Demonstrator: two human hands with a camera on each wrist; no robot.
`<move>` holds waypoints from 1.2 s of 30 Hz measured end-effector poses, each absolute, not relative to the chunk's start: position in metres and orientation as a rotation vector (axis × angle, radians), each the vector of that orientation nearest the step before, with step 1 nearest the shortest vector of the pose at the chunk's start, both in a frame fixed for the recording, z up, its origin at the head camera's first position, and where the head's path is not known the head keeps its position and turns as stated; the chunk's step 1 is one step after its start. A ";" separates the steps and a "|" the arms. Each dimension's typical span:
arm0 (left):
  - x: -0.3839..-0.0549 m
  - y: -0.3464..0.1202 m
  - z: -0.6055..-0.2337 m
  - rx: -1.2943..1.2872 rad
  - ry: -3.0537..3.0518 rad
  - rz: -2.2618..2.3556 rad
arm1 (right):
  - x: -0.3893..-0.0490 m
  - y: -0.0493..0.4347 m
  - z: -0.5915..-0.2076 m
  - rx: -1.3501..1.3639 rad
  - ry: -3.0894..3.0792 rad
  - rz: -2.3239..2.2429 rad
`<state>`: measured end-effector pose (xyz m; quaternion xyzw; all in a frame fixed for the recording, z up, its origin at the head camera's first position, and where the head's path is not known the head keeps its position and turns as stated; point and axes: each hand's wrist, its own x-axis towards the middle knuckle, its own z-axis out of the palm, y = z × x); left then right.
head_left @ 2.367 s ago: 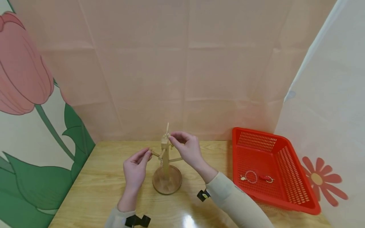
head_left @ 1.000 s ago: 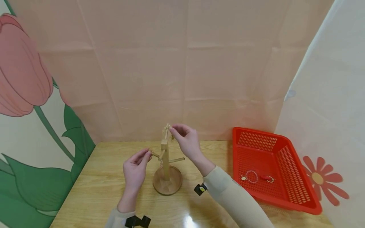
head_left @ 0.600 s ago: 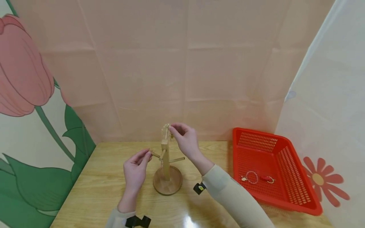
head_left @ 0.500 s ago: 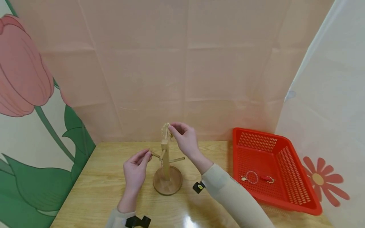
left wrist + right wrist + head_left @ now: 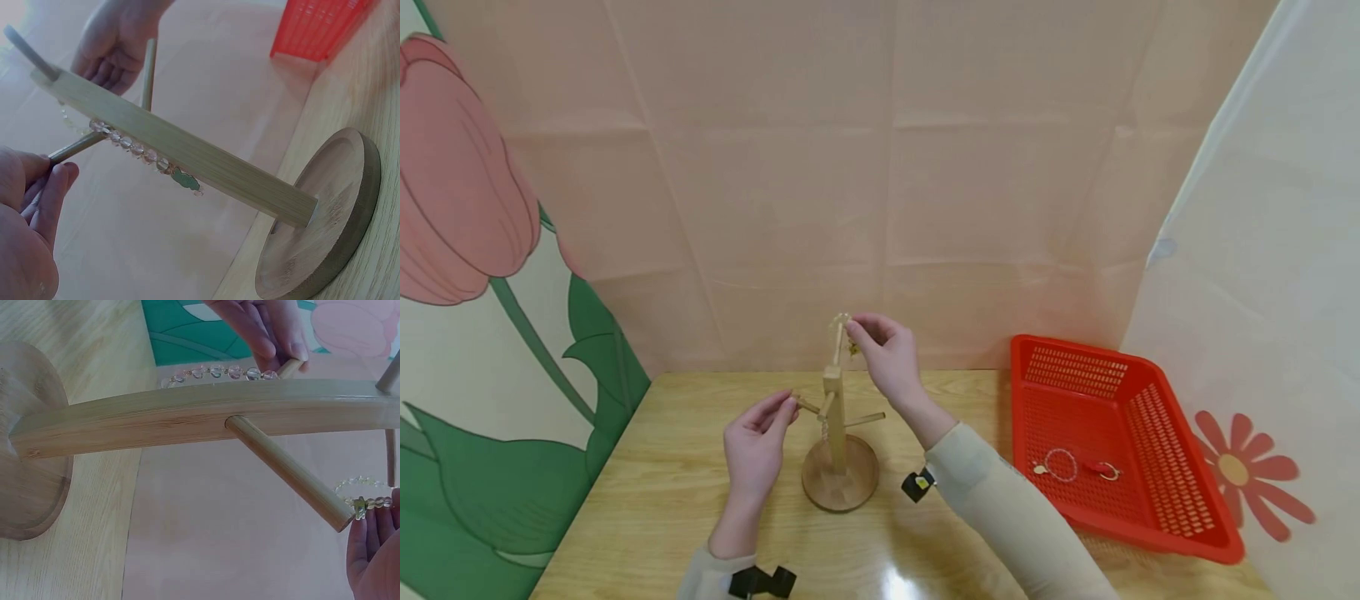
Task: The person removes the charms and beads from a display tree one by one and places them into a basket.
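Note:
A wooden stand with several pegs and a round base stands on the table in the head view. My left hand pinches the end of its left peg. From that peg hangs a bracelet of clear pinkish beads with a green charm, lying along the post. At the tip of the far upper peg, my right hand pinches a second beaded bracelet of pale beads with a green-gold charm. Whether this bracelet encircles the peg is hard to tell.
To the right stands a red plastic basket. Inside it lie a pink bead bracelet and a red item with a metal ring. A pinkish sheet hangs behind the wooden table.
My right hand has moved up and away with the pale bracelet, from near the post's top to the upper peg's tip. The left hand stays on its peg.

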<state>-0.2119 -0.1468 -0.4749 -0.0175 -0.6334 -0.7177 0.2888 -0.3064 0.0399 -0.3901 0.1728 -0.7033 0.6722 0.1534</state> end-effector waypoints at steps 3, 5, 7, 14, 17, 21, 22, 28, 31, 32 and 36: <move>-0.212 -0.147 -0.475 -0.043 -1.689 -1.913 | -0.307 0.041 -0.391 0.497 -2.001 1.951; -0.213 -0.147 -0.474 -0.041 -1.685 -1.914 | -0.306 0.042 -0.391 0.504 -1.995 1.961; -0.213 -0.147 -0.474 -0.044 -1.684 -1.916 | -0.307 0.044 -0.392 0.500 -1.995 1.968; -0.212 -0.146 -0.474 -0.043 -1.678 -1.932 | -0.307 0.051 -0.398 0.453 -1.988 1.999; -0.214 -0.147 -0.475 -0.045 -1.671 -1.937 | -0.307 0.054 -0.401 0.438 -1.988 1.996; -0.214 -0.148 -0.476 -0.046 -1.668 -1.930 | -0.308 0.059 -0.402 0.420 -1.991 2.007; -0.214 -0.148 -0.476 -0.046 -1.669 -1.929 | -0.308 0.060 -0.403 0.416 -1.995 2.009; -0.212 -0.146 -0.475 -0.035 -1.685 -1.922 | -0.310 0.071 -0.405 0.380 -2.015 2.010; -0.212 -0.146 -0.475 -0.036 -1.685 -1.922 | -0.310 0.077 -0.406 0.355 -2.004 2.011; -0.213 -0.147 -0.475 -0.038 -1.685 -1.921 | -0.311 0.079 -0.407 0.345 -1.995 2.011; -0.213 -0.147 -0.476 -0.050 -1.680 -1.909 | -0.313 0.089 -0.405 0.306 -1.943 2.025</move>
